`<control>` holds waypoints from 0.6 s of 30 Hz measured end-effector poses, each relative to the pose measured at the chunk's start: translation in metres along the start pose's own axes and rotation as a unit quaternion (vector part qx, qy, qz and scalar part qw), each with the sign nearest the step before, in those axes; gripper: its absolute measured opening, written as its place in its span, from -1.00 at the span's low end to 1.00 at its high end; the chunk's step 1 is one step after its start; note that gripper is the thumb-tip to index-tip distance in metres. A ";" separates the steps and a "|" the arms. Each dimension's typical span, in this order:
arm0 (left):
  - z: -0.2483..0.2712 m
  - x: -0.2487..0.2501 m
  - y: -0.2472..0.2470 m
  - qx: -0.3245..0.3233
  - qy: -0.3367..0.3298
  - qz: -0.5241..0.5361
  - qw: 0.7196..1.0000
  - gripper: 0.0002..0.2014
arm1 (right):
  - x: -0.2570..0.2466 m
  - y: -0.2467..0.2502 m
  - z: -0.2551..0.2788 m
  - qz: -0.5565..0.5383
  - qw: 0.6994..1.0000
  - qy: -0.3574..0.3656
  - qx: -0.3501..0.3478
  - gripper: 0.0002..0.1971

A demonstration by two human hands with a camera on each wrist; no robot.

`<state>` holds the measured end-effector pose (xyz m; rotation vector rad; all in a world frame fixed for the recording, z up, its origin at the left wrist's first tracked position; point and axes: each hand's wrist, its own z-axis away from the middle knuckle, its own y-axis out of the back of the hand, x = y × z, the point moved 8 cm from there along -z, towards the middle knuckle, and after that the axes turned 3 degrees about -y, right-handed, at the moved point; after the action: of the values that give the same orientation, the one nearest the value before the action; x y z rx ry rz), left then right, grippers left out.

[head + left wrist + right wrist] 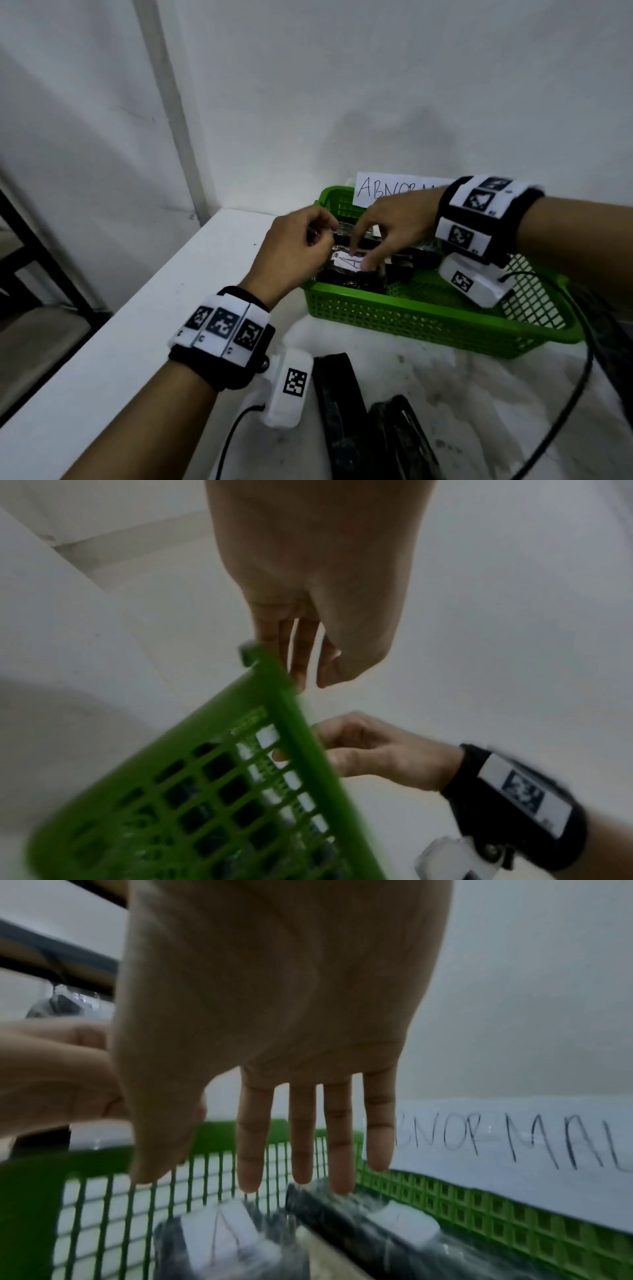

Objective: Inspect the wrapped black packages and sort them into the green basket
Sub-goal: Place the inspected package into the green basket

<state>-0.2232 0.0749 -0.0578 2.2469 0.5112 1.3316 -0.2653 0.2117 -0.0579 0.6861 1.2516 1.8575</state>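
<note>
The green basket (411, 310) (294, 723) (514, 1218) stands on the white table and holds several black packages in clear wrap. The front one (342, 278) (232, 1240) has a white label marked "A". My right hand (363, 255) (308, 1180) reaches down into the basket with straight fingers. Its tips touch the labelled package and the one behind it (359, 1218). My left hand (323, 234) (310, 680) hovers over the basket's left rim with curled fingers. It seems to pinch the shiny wrap of a package (356, 233) between the two hands, though blur hides the contact.
A paper sign reading "ABNORMAL" (387, 192) (514, 1137) leans behind the basket against the wall. Two more wrapped black packages (339, 411) (400, 435) lie on the table near me. A black cable (579, 377) loops at the right. The table edge (171, 274) runs along the left.
</note>
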 end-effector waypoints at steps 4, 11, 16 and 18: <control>0.008 0.025 0.033 0.019 -0.002 0.033 0.999 -0.88 | -0.011 0.059 0.053 -0.012 0.995 -0.003 0.098 -0.68; 0.065 0.030 0.021 -0.122 0.046 -0.100 0.986 -0.80 | -0.095 0.011 0.113 -0.127 0.987 0.059 0.083 -0.72; 0.114 -0.017 -0.022 -0.317 0.218 -0.087 0.919 -0.70 | -0.112 -0.076 0.100 -0.105 0.994 0.025 -0.024 -0.72; 0.128 -0.025 -0.035 -0.336 0.264 -0.027 0.904 -0.66 | -0.113 -0.092 0.097 -0.146 0.988 0.024 -0.036 -0.73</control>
<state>-0.1239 0.0639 -0.1483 1.3032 0.2222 1.7573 -0.0997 0.1869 -0.1085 0.3978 1.2360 1.6755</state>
